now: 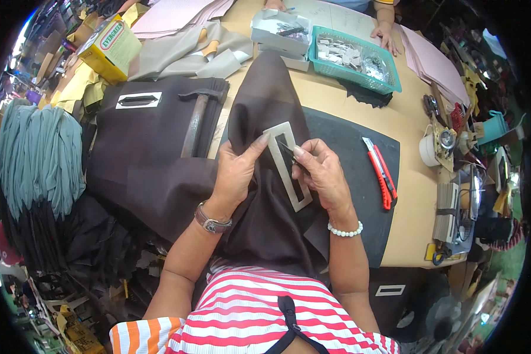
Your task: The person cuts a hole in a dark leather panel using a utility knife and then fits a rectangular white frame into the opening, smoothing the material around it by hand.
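Note:
A dark brown sheet of leather-like material (pixel 265 88) is bunched up in front of me, its far end rising to a rounded peak. A pale rectangular frame with a long slot (pixel 288 177) lies slanted on it. My left hand (pixel 236 174) is closed on the sheet, its thumb pressed at the frame's upper left corner. At the slot's right side, my right hand (pixel 323 174) is closed with thumb and fingers pinched together. A thin dark tip shows by those fingertips; what it belongs to is mostly hidden.
A red utility knife (pixel 382 174) lies on a black mat (pixel 360 135) at right. Left are stacked dark panels (pixel 135 124) with a hammer (pixel 196 124) on top. Beyond are a turquoise basket (pixel 389 82), a white box (pixel 265 36) and a person's hand (pixel 385 38).

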A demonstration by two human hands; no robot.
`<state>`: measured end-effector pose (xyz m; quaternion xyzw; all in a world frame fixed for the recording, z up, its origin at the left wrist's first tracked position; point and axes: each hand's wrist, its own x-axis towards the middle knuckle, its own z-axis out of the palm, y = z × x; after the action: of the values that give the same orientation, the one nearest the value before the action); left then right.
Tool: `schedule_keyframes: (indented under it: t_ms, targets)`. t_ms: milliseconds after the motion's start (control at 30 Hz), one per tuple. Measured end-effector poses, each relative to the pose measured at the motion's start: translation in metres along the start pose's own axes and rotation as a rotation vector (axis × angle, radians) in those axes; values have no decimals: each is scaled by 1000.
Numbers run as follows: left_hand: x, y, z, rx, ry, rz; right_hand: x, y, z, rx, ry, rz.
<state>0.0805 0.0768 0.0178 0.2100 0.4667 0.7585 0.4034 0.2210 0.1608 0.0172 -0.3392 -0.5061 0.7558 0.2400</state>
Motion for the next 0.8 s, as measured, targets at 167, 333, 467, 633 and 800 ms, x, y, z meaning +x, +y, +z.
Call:
schedule_keyframes:
  t_ms: [167, 333, 467, 633, 800]
  targets:
    - [-4, 2, 3, 29, -5, 8, 0, -1, 1, 2, -9, -5]
    - [-5, 3, 6, 93, -30, 70, -1, -2, 0, 119, -22, -28]
    - [-6, 4, 5, 64, -48, 56, -1, -1, 0, 115, -18, -35]
    - [-6, 5, 6, 91, -48, 50, -1, -1, -1, 86, -23, -32]
    - [-5, 5, 4, 52, -56, 32, -1, 2, 4, 112, -15, -54]
